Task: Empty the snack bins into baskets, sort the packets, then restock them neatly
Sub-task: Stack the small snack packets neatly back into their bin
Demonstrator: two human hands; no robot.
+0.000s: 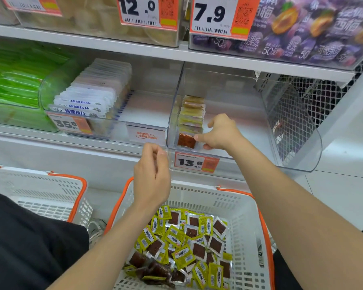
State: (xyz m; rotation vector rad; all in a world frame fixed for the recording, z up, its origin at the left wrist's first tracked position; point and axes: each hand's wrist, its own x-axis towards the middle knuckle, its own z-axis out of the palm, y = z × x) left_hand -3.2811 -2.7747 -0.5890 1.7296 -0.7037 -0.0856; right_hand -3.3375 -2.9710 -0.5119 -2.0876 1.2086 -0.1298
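Red-brown packet (186,140) against curled right hand (219,132)

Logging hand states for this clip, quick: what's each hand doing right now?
Left hand: fingers curled, nothing visible in them.
Right hand: fingers curled against the front packet in the bin; grip cannot be told.
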